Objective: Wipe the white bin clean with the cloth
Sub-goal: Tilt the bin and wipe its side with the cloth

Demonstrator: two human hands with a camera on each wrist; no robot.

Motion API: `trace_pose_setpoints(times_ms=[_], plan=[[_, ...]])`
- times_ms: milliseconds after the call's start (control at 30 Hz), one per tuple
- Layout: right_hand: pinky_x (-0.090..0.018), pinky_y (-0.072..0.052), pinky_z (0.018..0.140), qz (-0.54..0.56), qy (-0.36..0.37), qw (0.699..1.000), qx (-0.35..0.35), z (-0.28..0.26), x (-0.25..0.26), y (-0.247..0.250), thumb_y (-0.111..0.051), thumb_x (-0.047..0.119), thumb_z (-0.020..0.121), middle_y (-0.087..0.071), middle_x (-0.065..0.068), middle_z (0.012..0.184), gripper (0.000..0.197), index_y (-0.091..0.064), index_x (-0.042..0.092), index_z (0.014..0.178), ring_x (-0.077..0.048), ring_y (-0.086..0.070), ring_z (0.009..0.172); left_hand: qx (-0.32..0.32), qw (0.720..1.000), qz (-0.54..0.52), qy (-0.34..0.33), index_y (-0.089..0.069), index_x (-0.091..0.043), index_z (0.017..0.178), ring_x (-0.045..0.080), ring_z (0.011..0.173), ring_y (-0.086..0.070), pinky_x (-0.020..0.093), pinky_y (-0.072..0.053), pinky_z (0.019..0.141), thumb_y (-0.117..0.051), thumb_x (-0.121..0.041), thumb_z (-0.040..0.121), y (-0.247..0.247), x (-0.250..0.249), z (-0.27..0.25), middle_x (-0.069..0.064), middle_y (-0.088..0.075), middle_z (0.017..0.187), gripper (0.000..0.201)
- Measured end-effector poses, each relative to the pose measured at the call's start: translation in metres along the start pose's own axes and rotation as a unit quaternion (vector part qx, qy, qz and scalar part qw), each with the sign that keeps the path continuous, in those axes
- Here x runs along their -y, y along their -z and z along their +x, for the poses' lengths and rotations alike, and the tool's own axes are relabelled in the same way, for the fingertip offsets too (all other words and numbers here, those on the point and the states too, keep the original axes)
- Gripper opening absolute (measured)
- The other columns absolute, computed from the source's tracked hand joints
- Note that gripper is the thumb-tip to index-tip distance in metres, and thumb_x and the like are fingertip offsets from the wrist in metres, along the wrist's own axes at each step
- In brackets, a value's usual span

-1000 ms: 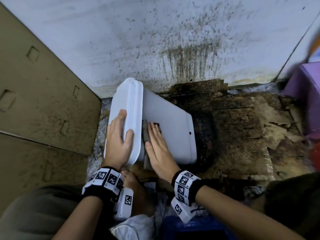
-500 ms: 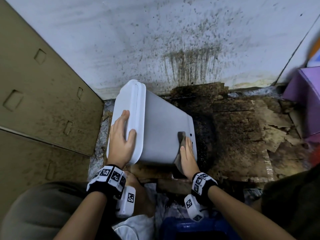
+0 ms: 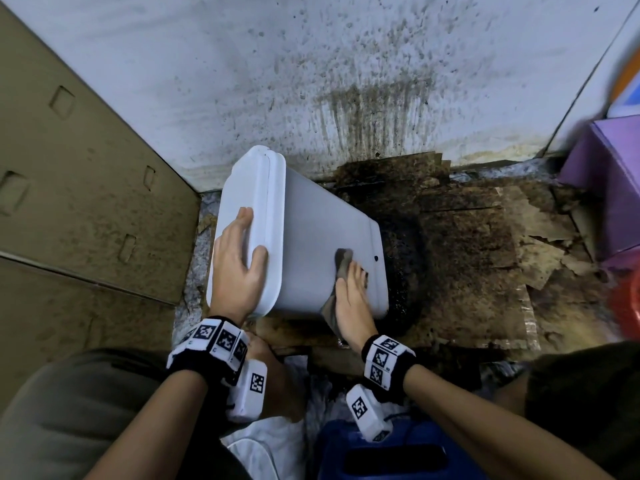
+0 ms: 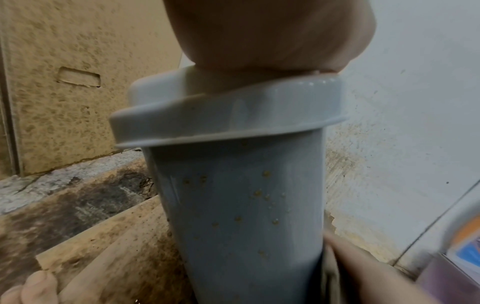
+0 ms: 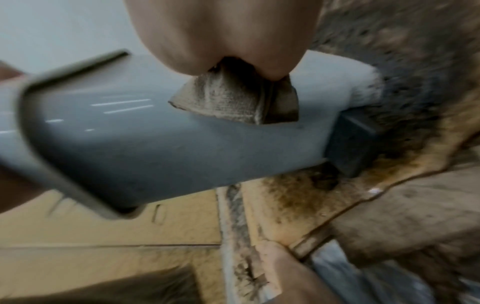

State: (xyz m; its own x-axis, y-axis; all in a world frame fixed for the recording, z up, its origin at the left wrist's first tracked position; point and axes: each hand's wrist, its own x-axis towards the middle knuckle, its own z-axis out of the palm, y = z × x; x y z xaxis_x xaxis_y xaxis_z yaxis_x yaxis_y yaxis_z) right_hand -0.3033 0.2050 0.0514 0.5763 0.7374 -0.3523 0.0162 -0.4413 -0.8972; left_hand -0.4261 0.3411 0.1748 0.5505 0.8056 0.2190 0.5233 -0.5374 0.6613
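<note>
Your white bin (image 3: 311, 244) lies tipped on its side on the stained cardboard (image 3: 467, 271) that covers the floor, its lidded end toward the brown cabinet (image 3: 86, 202) and its base pointing away from it, close under the spattered white wall (image 3: 311, 81). Your left hand (image 3: 237, 268) rests flat on the bin's lid, fingers straight and thumb hooked over the rim, steadying it rather than clenching. Your right hand (image 3: 351, 296) lies on the bin's upper side near the base end, just short of the small dark hole in the plastic, with fingers extended and pressing the cloth (image 3: 341, 265) flat against the surface; a grey-brown corner of cloth pokes out beyond the fingertips and another fold hangs off the bin's near edge below the palm. In the left wrist view the side of the bin (image 4: 239, 205) facing you carries a scatter of small brown specks. In the right wrist view the cloth (image 5: 233, 100) looks grimy and bunched under the hand. A purple box (image 3: 606, 188) stands beyond the bin's base end, well apart from it.
</note>
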Motion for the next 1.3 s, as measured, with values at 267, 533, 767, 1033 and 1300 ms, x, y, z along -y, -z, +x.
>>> trace_pose_setpoints(times_ms=[267, 533, 767, 1033, 1300], plan=[[-0.027, 0.011, 0.124, 0.007, 0.174, 0.981, 0.08, -0.037, 0.074, -0.013, -0.025, 0.028, 0.11, 0.009, 0.004, 0.168, 0.057, 0.003, 0.02, 0.159, -0.007, 0.016, 0.153, 0.002, 1.0, 0.004, -0.004, -0.039, -0.014, 0.153, 0.013, 0.143, -0.031, 0.039, -0.026, 0.121, -0.046, -0.023, 0.094, -0.003, -0.002, 0.0, 0.0, -0.04, 0.159, 0.06], [-0.022, 0.008, 0.124, -0.065, 0.235, 0.963, 0.118, -0.023, 0.05, 0.001, -0.025, 0.028, 0.11, 0.015, 0.007, 0.167, 0.059, 0.006, 0.018, 0.16, -0.001, 0.017, 0.152, 0.002, 1.0, 0.006, -0.004, -0.039, -0.015, 0.153, 0.014, 0.144, -0.031, 0.038, -0.027, 0.12, -0.046, -0.022, 0.095, -0.001, -0.003, -0.002, -0.002, -0.04, 0.159, 0.06], [-0.02, 0.009, 0.122, -0.109, 0.114, 0.98, 0.123, 0.011, -0.025, 0.043, -0.02, 0.027, 0.111, 0.02, 0.006, 0.164, 0.059, 0.011, 0.013, 0.158, -0.009, 0.016, 0.153, -0.001, 1.0, -0.004, -0.009, -0.04, -0.015, 0.153, 0.013, 0.144, -0.032, 0.027, -0.022, 0.119, -0.047, -0.023, 0.093, -0.002, -0.002, -0.001, -0.001, -0.04, 0.158, 0.061], [-0.029, 0.009, 0.124, -0.038, -0.022, 0.993, 0.109, 0.02, -0.039, 0.049, -0.021, 0.037, 0.11, 0.018, 0.004, 0.166, 0.061, 0.012, 0.018, 0.158, -0.01, 0.016, 0.153, 0.003, 1.0, -0.005, -0.02, -0.041, -0.014, 0.152, 0.016, 0.145, -0.033, 0.035, -0.025, 0.121, -0.046, -0.028, 0.093, -0.006, -0.002, 0.001, 0.0, -0.041, 0.158, 0.061], [-0.033, 0.01, 0.124, -0.005, 0.048, 0.996, 0.073, 0.002, 0.016, 0.015, -0.023, 0.024, 0.111, 0.014, -0.001, 0.167, 0.057, 0.008, 0.017, 0.158, -0.017, 0.017, 0.154, 0.001, 1.0, -0.008, -0.016, -0.039, -0.014, 0.153, 0.017, 0.145, -0.033, 0.04, -0.026, 0.121, -0.045, -0.027, 0.092, -0.006, 0.003, 0.001, 0.0, -0.04, 0.159, 0.062]])
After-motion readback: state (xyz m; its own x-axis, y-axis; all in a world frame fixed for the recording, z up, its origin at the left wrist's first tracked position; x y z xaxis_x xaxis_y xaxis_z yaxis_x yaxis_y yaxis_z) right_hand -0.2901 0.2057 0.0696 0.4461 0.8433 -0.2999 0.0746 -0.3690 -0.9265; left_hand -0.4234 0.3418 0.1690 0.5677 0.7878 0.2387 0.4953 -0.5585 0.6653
